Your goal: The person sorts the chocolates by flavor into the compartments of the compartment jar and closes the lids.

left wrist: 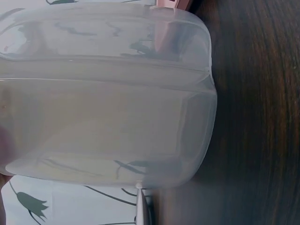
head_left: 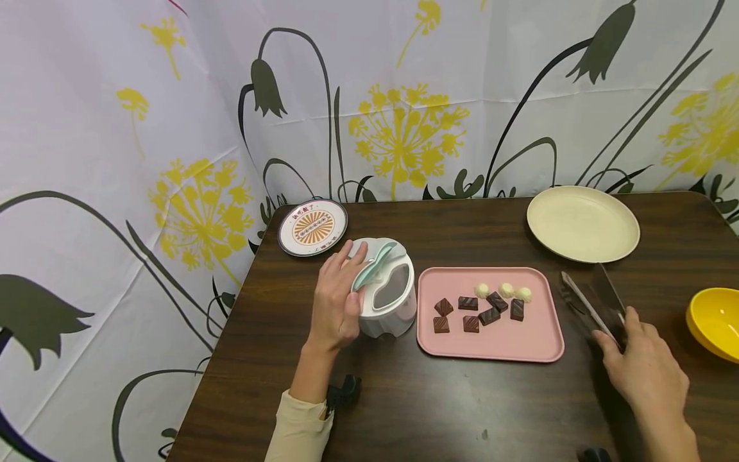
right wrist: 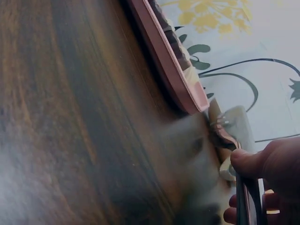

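Observation:
My left hand holds the upper left side of a whitish, translucent plastic container. Its lid has a grey see-through window and a mint-green handle by my fingers. In the left wrist view the container's wall fills most of the picture. Between thumb and fingers, my right hand grips metal serving tongs, their two arms apart. One arm ends in fork tines, the other in a broad flat blade. The tongs' tips are over the table, right of a pink tray, with nothing between them.
On the tray lie several dark chocolates and 3 pale round sweets. A patterned plate stands at the back left, a cream plate at the back right. A yellow bowl sits at the right edge.

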`<action>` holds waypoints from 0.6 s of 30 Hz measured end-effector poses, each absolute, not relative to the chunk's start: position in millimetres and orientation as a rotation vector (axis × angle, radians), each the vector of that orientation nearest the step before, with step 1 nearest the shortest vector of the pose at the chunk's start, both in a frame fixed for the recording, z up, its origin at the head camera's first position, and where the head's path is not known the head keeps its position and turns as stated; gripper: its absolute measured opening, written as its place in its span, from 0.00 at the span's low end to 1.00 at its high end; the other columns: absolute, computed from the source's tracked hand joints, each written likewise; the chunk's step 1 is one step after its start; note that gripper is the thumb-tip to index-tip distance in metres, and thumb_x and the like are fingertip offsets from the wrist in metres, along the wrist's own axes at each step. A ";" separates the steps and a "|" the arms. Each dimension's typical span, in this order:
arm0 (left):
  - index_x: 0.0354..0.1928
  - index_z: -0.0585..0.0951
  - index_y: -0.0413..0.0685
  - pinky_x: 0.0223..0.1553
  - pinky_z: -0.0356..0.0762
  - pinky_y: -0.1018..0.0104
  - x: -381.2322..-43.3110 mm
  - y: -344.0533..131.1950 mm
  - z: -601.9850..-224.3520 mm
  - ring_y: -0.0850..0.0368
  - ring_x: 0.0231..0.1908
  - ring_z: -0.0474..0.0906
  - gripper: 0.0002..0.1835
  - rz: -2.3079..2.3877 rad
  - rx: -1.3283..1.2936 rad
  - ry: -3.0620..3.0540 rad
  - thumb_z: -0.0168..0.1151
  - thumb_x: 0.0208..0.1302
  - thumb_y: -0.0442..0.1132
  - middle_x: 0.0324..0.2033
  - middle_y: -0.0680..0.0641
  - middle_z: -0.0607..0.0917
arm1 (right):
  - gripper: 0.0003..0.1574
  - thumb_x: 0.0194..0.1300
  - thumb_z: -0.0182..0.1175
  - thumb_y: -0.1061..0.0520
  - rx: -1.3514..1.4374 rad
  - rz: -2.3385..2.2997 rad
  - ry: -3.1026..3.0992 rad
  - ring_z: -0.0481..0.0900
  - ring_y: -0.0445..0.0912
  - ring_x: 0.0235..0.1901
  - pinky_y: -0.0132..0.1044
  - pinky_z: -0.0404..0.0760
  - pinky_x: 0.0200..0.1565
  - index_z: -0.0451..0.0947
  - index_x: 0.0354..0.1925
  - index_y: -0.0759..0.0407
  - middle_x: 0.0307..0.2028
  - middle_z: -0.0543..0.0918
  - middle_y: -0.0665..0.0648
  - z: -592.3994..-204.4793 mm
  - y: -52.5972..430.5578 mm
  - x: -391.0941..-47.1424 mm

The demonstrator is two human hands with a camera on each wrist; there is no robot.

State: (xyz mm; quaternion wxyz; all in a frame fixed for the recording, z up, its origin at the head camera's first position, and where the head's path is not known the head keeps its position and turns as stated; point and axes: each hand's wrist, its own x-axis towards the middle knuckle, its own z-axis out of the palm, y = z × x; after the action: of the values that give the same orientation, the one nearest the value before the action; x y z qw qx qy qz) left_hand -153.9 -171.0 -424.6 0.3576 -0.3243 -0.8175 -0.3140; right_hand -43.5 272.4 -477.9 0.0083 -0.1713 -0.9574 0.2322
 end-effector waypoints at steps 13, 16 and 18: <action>0.58 0.78 0.34 0.62 0.61 0.39 -152.2 -159.4 -425.4 0.36 0.62 0.71 0.35 -0.749 -0.737 -2.087 0.30 0.67 0.50 0.56 0.40 0.81 | 0.47 0.67 0.59 0.43 -0.201 0.684 -2.934 0.72 0.70 0.49 0.69 0.68 0.34 0.53 0.75 0.57 0.56 0.71 0.71 -452.9 264.4 -46.8; 0.57 0.79 0.34 0.63 0.60 0.39 -151.6 -159.0 -425.5 0.37 0.63 0.70 0.35 -0.750 -0.729 -2.093 0.30 0.67 0.50 0.56 0.40 0.81 | 0.47 0.66 0.61 0.44 -0.117 0.671 -2.958 0.72 0.69 0.50 0.69 0.69 0.33 0.54 0.75 0.56 0.56 0.71 0.70 -454.0 257.5 -49.7; 0.55 0.80 0.35 0.64 0.59 0.40 -151.4 -159.4 -425.6 0.38 0.64 0.69 0.35 -0.753 -0.732 -2.097 0.29 0.68 0.50 0.57 0.40 0.81 | 0.47 0.66 0.62 0.45 -0.081 0.669 -2.972 0.72 0.69 0.50 0.69 0.70 0.33 0.55 0.75 0.56 0.55 0.71 0.71 -456.0 253.5 -51.2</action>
State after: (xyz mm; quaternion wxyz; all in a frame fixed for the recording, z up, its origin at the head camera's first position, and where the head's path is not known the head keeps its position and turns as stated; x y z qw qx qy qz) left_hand -151.4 -159.4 -425.6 0.3879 -0.2876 -0.8241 -0.2960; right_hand -51.2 253.5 -456.0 0.0468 -0.0264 -0.9742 0.2194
